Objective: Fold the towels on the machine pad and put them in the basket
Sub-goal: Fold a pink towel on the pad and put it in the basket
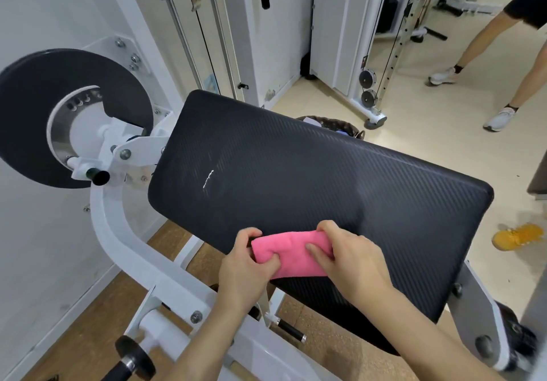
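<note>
One basket (334, 123) sits well beyond the left hand (245, 265) and right hand (349, 258), behind the machine pad (296, 173), holding pale, half-hidden things. Both hands grip one folded pink towel (291, 249) between them on the pad.

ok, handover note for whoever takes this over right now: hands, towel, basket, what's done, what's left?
Left hand: grips the left end of the pink towel.
Right hand: grips its right end, thumb on top.
Towel: folded into a small bundle at the near edge of the pad; no other towel shows on the pad.
Basket: behind the pad's far edge, mostly hidden; contents unclear.
Done: this towel looks folded.
Left: any last fold, then put it in the basket.
</note>
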Action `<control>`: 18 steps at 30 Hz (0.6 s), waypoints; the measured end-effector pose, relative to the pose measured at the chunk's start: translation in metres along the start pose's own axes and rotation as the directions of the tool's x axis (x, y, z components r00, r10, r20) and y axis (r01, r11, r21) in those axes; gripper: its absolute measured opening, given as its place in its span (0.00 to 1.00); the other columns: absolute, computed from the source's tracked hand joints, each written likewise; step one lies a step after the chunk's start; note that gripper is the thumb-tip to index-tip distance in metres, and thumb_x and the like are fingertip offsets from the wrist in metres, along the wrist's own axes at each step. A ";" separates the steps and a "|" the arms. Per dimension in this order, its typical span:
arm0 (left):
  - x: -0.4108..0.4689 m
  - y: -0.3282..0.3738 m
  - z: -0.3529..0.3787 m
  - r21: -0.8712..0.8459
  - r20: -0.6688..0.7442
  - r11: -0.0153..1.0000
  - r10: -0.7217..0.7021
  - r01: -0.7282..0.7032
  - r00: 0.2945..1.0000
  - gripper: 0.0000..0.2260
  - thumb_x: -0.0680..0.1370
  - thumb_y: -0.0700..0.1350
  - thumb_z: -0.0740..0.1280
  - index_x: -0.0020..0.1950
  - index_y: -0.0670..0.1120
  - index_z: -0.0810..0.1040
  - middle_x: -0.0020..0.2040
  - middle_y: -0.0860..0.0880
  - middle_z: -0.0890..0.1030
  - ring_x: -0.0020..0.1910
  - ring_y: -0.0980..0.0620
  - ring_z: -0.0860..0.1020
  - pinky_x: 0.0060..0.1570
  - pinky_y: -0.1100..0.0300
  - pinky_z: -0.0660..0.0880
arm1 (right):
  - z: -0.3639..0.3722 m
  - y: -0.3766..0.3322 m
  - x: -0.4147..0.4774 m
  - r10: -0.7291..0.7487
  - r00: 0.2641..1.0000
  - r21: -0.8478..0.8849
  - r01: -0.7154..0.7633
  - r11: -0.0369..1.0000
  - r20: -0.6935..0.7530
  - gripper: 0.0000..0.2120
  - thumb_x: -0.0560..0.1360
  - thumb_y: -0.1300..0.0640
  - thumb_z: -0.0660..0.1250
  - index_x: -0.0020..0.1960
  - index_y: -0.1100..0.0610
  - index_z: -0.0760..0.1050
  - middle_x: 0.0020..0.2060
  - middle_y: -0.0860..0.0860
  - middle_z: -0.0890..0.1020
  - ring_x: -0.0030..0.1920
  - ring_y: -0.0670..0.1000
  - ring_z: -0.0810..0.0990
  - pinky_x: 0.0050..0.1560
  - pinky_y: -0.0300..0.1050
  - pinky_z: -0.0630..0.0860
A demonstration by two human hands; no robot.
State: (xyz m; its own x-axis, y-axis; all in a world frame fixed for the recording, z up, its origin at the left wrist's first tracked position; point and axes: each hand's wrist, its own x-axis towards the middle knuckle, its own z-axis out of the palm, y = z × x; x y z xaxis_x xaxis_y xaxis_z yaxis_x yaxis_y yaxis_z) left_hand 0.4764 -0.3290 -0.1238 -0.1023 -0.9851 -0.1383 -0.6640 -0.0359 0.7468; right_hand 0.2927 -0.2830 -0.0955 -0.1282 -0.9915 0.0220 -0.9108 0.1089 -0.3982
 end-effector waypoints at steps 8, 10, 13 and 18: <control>-0.016 0.002 0.026 0.431 0.023 0.657 0.678 -0.619 0.735 0.10 0.74 0.42 0.64 0.54 0.47 0.78 0.50 0.51 0.76 0.46 0.51 0.74 0.37 0.56 0.77 | 0.021 0.002 0.006 -0.034 0.967 -0.146 -0.003 0.989 -0.252 0.16 0.69 0.46 0.74 0.46 0.52 0.70 0.35 0.47 0.76 0.24 0.51 0.72 0.29 0.41 0.67; -0.018 -0.004 0.031 0.414 0.080 0.684 0.629 -0.600 0.773 0.15 0.73 0.46 0.67 0.59 0.46 0.76 0.54 0.49 0.76 0.49 0.50 0.75 0.41 0.55 0.79 | 0.021 0.005 0.007 -0.048 0.940 -0.093 0.017 0.996 -0.337 0.18 0.67 0.49 0.76 0.50 0.52 0.70 0.43 0.51 0.74 0.30 0.53 0.74 0.33 0.44 0.70; -0.017 -0.010 0.036 0.473 0.142 0.663 0.592 -0.580 0.793 0.22 0.71 0.47 0.73 0.62 0.45 0.75 0.58 0.46 0.77 0.53 0.47 0.77 0.42 0.54 0.80 | 0.016 0.013 0.004 -0.273 0.899 -0.143 0.237 0.961 -0.342 0.15 0.70 0.56 0.74 0.53 0.51 0.72 0.55 0.52 0.74 0.52 0.53 0.75 0.47 0.50 0.70; -0.010 -0.011 0.039 0.503 0.106 0.622 0.645 -0.600 0.757 0.21 0.69 0.40 0.76 0.60 0.45 0.75 0.55 0.45 0.79 0.51 0.47 0.79 0.41 0.56 0.82 | 0.003 0.032 -0.007 -0.536 0.844 -0.315 0.516 0.797 0.025 0.21 0.70 0.45 0.72 0.59 0.53 0.76 0.63 0.49 0.76 0.68 0.51 0.71 0.57 0.53 0.66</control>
State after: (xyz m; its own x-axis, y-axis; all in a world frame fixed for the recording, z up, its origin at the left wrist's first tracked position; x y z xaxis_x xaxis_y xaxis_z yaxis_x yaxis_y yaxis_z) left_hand 0.4555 -0.3125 -0.1564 -0.5839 -0.7512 0.3078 -0.7243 0.6533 0.2204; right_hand 0.2660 -0.2725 -0.1108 0.3903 -0.8967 0.2089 -0.9153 -0.4024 -0.0173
